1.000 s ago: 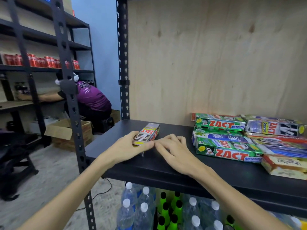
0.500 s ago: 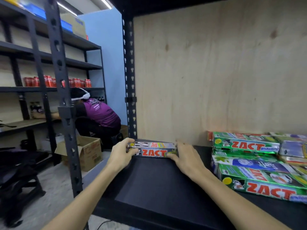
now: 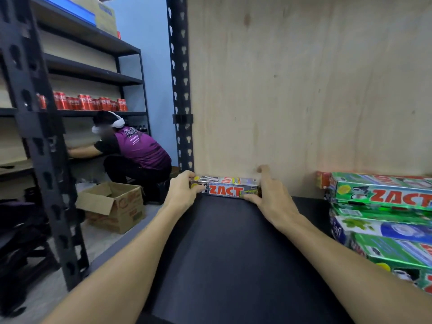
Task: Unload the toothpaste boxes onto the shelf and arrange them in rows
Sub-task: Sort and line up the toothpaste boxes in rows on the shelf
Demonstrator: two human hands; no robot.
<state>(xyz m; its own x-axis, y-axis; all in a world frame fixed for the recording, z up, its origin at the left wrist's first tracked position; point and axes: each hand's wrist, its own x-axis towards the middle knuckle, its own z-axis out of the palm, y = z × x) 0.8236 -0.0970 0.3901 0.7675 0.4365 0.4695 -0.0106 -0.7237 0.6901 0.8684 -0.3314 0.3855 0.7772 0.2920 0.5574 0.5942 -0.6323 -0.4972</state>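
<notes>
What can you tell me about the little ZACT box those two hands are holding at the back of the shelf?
The ZACT box is a long, thin carton, shiny silver like foil-printed card, with big red ZACT letters on its front. It lies flat, lengthwise along the wooden back panel, at the rear of the dark shelf. The left hand grips its left end and the right hand its right end. It sits apart from the green boxes stacked to the right.

A row of red drink cans (image 3: 88,103) is lined up on a black metal storage rack (image 3: 77,71) at left, where a crouching person in a purple shirt (image 3: 138,150) is seen reaching onto a lower level. An open brown cardboard carton (image 3: 114,206) is set on the grey floor (image 3: 46,291) just beside that person. A pale blue wall (image 3: 149,54) is visible behind.
</notes>
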